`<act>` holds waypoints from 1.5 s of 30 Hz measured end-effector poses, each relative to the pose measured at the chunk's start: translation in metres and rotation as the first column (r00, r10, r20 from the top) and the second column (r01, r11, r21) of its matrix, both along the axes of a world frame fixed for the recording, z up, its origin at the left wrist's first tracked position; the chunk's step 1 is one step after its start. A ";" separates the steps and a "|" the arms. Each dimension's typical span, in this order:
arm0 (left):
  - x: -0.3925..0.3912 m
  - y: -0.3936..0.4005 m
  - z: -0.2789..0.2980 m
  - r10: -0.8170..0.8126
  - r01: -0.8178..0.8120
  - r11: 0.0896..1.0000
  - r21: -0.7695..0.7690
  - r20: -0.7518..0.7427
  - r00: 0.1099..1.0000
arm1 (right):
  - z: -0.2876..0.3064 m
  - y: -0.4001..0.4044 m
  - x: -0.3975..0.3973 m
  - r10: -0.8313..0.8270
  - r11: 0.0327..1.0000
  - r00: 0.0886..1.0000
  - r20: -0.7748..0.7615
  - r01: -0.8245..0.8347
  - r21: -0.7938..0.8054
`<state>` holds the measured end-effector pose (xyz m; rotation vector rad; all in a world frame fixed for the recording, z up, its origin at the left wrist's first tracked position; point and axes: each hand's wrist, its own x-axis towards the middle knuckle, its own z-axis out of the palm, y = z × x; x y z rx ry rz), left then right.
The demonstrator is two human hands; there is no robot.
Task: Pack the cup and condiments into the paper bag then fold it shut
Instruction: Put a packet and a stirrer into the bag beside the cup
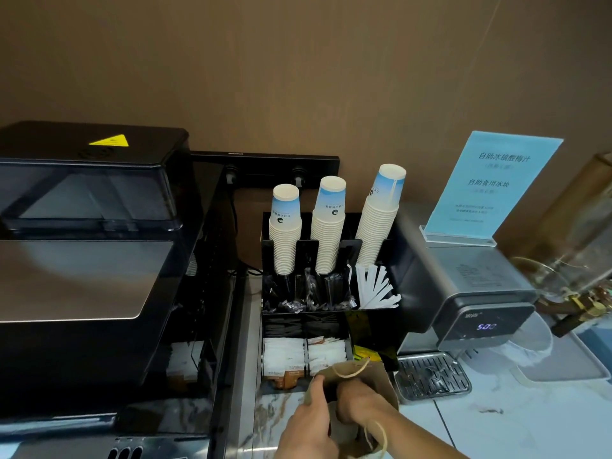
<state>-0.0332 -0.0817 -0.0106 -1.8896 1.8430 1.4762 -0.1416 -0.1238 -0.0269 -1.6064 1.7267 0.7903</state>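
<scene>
With the left hand [306, 422] pinching the paper bag [374, 382] rim and the right hand's [359, 404] grip hidden inside, undeterminable, the thin mouth could tear or collapse.

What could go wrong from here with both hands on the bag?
1. The paper bag is held against the organizer's front edge; pulling it open may knock the sugar packets.
2. The twine handle loops by the right hand and could snag it.
3. The left hand pinches only the rim, so the paper might tear.
</scene>
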 end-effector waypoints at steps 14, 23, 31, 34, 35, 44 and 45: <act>-0.001 0.002 0.006 0.019 -0.021 0.999 -0.048 -0.041 0.999 | 0.022 0.034 -0.185 -0.508 0.772 0.633 0.585 0.635 -0.017; 0.001 0.001 -0.007 0.127 -0.127 0.992 0.011 -0.149 0.981 | -0.127 0.061 -0.208 -0.604 0.771 0.794 0.064 0.603 -0.203; 0.000 -0.006 -0.019 0.139 -0.139 0.990 0.012 -0.200 0.970 | -0.149 0.062 -0.199 -0.600 0.717 0.790 0.125 0.600 -0.355; 0.000 -0.006 -0.021 0.140 -0.142 0.990 0.004 -0.205 0.969 | -0.167 0.065 -0.206 -0.577 0.738 0.798 0.173 0.600 -0.309; 0.000 -0.005 -0.021 0.133 -0.136 0.991 -0.003 -0.206 0.969 | -0.178 0.068 -0.208 -0.641 0.694 0.751 0.158 0.655 -0.300; 0.003 0.000 -0.029 0.184 -0.193 0.981 -0.013 -0.244 0.952 | -0.153 0.073 -0.177 -0.567 0.729 0.815 0.121 0.564 -0.387; 0.003 0.000 -0.029 0.178 -0.189 0.982 -0.021 -0.248 0.952 | -0.154 0.073 -0.176 -0.563 0.736 0.817 0.119 0.562 -0.376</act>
